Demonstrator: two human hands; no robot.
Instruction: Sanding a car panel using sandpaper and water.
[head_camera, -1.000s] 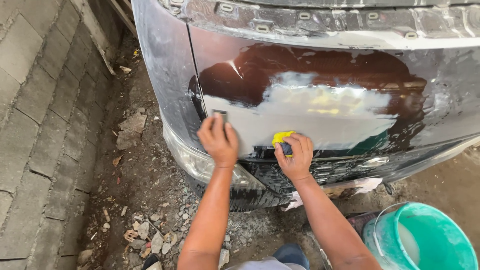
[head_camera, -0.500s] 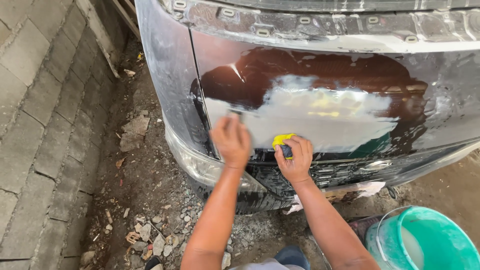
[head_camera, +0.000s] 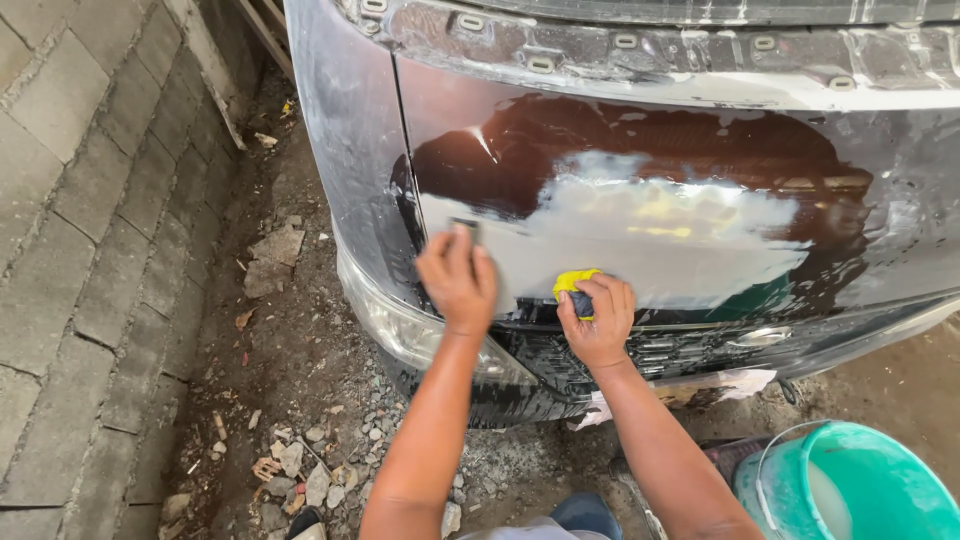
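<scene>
In the head view, the left hand (head_camera: 458, 280) presses a small dark sanding block (head_camera: 466, 229) flat against the wet car panel (head_camera: 640, 160), with the fingers closed over it, at the left edge of the pale filler patch (head_camera: 640, 240). The right hand (head_camera: 597, 318) grips a yellow sponge (head_camera: 574, 282) tightly at the lower edge of the same patch, just beside the left hand.

The patch looks smooth and whitish in the middle, with some yellow spots (perhaps filler not yet levelled), so I judge that the sanding is well along, but the edges and the yellow places remain. The dark paint around it is wet and dull.

A turquoise bucket (head_camera: 860, 480) stands near on the right. Loose stones (head_camera: 300, 470) lie on the ground at the near left, beside a brick pavement (head_camera: 70, 250). Nothing blocks the hands.
</scene>
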